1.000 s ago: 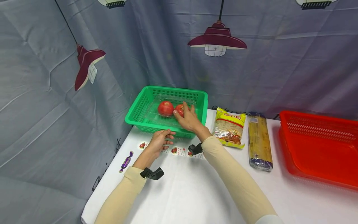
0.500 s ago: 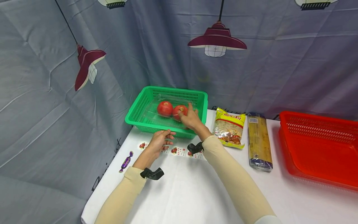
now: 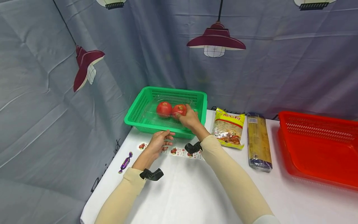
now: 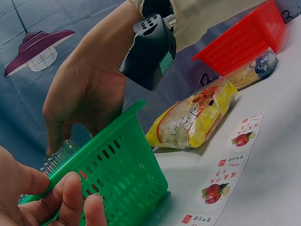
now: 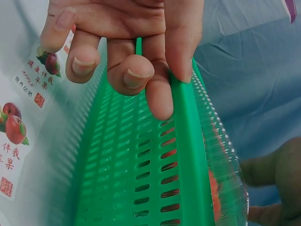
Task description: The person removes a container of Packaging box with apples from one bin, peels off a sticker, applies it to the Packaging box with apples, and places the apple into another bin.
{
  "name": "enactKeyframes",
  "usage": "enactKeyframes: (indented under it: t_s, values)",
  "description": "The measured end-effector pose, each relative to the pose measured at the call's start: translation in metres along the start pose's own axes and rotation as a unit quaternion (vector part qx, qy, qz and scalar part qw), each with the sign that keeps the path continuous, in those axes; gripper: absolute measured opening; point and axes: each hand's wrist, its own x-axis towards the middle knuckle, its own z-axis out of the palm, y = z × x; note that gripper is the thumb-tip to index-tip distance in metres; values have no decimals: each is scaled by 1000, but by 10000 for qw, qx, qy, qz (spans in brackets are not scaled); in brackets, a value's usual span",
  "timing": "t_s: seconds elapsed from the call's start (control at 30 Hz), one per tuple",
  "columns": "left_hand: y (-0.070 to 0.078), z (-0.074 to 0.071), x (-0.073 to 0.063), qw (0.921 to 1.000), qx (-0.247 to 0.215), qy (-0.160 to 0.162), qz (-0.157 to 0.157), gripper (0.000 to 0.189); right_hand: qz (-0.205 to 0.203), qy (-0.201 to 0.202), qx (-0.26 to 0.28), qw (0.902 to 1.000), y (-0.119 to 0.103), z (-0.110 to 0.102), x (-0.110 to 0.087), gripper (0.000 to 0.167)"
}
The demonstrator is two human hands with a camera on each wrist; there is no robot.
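Note:
My left hand [image 3: 160, 141] pinches the front rim of the green basket [image 3: 165, 128]; in the left wrist view its thumb and fingers [image 4: 71, 195] lie on either side of that rim. Inside the basket is a clear plastic box [image 3: 152, 107] with two red apples. The left apple [image 3: 164, 109] lies untouched. My right hand [image 3: 191, 119] reaches over the front rim and holds the right apple [image 3: 178, 109] at its right side, thumb in front and index finger behind. In the right wrist view the right hand [image 5: 282, 174] is dark and partly cut off.
A strip of apple stickers [image 3: 177, 151] lies before the basket, a purple wrapped candy [image 3: 125, 162] to its left. Right of the basket are a yellow food bag [image 3: 229, 128], a long pack that looks like noodles [image 3: 259, 141] and a red basket [image 3: 289, 149]. A grey curtain hangs behind.
My right hand's fingers opened off the right apple, then closed in on its right side again. That apple shifted slightly. My left hand has stayed on the basket rim.

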Motion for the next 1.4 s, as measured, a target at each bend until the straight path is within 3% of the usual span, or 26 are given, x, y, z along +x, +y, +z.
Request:
enactKeyframes:
  t_s: [0.3,0.6,0.97,1.4]
  values:
    - [1,0,2,9999,-25,-112,-31,42,250,71,784,9966,4,0,2,63]
    - [0,0,2,9999,16,-105,-32,41,409,-197,2080,9771,9,-6,1,65]
    - [1,0,1,10000,-30,-85,-27,41,89,-306,2352,9714,-2,-12,-8,65]
    - [1,0,1,9999,-16,-113,23,42,-330,-488,2440,9680,-19,-26,-33,64]
